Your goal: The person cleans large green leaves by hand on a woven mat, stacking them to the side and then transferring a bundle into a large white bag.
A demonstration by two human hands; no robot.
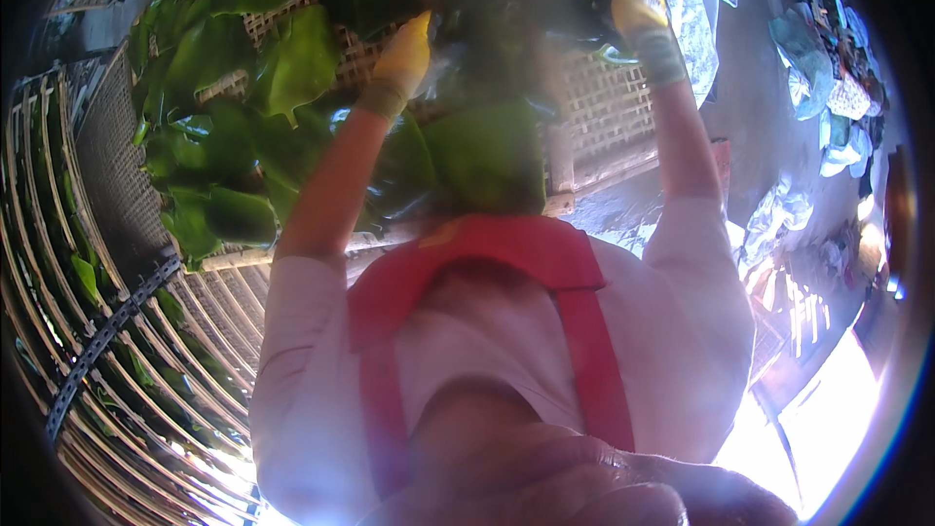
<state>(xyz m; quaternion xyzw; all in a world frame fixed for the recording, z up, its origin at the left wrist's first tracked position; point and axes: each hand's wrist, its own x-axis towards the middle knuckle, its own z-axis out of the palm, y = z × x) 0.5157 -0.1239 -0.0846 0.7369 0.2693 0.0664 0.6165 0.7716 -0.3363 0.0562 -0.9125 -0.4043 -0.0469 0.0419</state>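
Glossy green leaf-like sheets (297, 58) lie overlapped on a woven lattice tray (609, 102) in front of me. My left hand (401, 58), in a pale glove with yellow fingertips, reaches in among them. Its fingers are drawn together beside a dark, blurred green area; what they hold is hidden. At the top edge, my right hand (641, 5) wears a similar glove and is near the tray's right side, beside clear plastic sheeting (687, 15). Its fingertips run to the picture's edge, so their grip is unclear. A broad green sheet (482, 156) lies close to my chest.
A rack of curved slats (146, 370) with a dark perforated strip (107, 331) stands at left, with green pieces between the slats. On the right, crumpled plastic bags (779, 209) and a heap of mixed bags (842, 97) lie on the floor. Bright light enters at lower right.
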